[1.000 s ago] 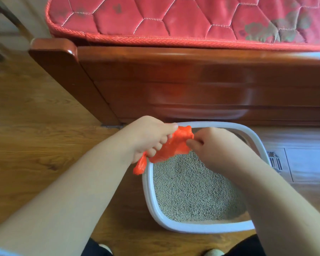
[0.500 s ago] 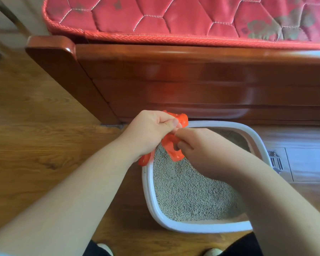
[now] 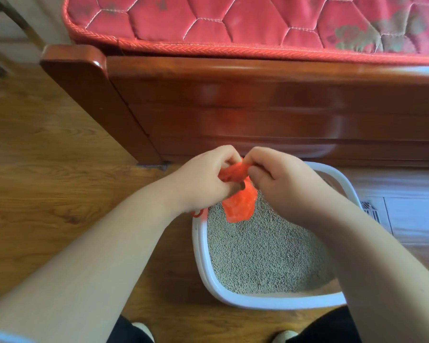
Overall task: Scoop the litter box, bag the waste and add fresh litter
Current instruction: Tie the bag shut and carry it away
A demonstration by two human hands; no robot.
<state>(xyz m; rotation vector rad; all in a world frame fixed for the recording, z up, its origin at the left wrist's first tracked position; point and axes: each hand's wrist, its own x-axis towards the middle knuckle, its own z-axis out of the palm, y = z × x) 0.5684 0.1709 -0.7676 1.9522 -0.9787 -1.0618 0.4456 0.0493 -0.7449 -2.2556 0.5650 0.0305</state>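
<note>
Both hands pinch one crumpled orange plastic bag (image 3: 239, 203): left hand (image 3: 203, 180) from nine o'clock, right hand (image 3: 282, 184) from three. It hangs over the twelve o'clock end of the white plastic litter box (image 3: 201, 248), above grey granular litter (image 3: 263, 253).

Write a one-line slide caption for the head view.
Both hands, left and right, pinch an orange bag above the litter box.

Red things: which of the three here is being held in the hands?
The crumpled orange-red plastic bag, pinched above the litter box; the mattress and bed frame stay untouched.
</note>
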